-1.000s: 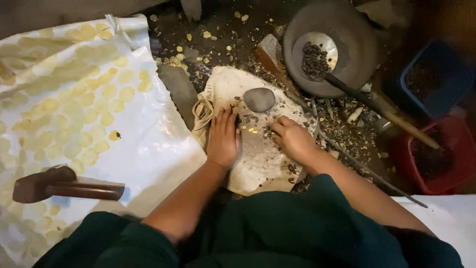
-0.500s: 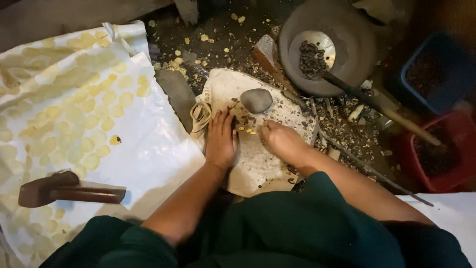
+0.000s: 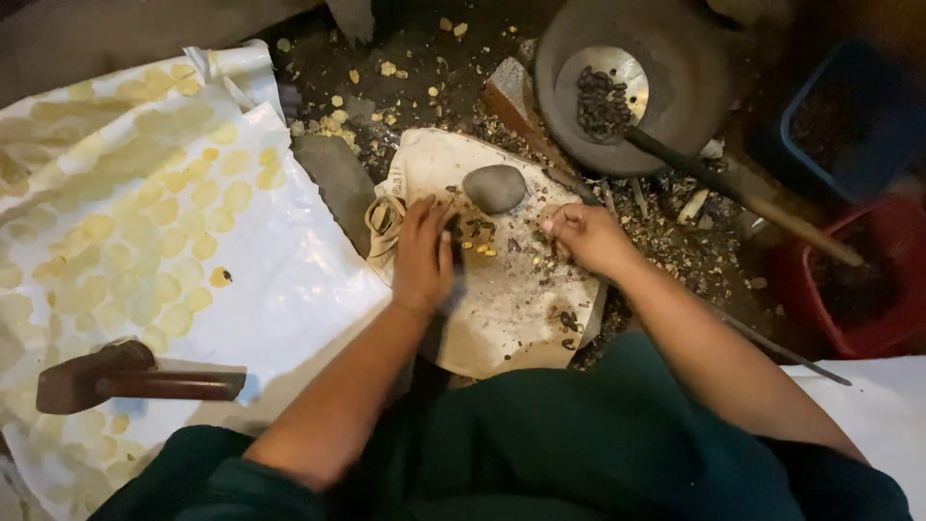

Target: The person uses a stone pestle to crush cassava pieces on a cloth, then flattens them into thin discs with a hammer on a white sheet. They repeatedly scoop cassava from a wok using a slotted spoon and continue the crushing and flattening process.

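While the left hand (image 3: 422,253) lies palm down with fingers spread loosely on the pale work cloth (image 3: 521,318) at the middle of the frame, the right hand (image 3: 582,234) is drawn narrow, thumb and fingertips pinched together over the scatter of small yellowish and dark bits (image 3: 479,238) between the two hands; whether a piece is actually caught in that pinch cannot be told. The rounded grey stone (image 3: 494,187) rests on the cloth just above those bits, near the left fingertips but apart from them. To my eye this is the sorting step: cracked pieces being picked over by hand, kernel from shell. The next move would call for a fine fingertip grip on one small fragment and a steady left hand to keep the cloth flat. At upper right a dark round mortar (image 3: 675,87) holds a metal dish of dark seeds (image 3: 603,96), with a long wooden handle (image 3: 743,198) slanting from it toward the right edge. A blue tub (image 3: 849,121) and a red tub (image 3: 849,280) stand at the far right. At lower left a hammer (image 3: 135,376) lies on a white sheet with yellow spots (image 3: 145,203), well apart from both hands.
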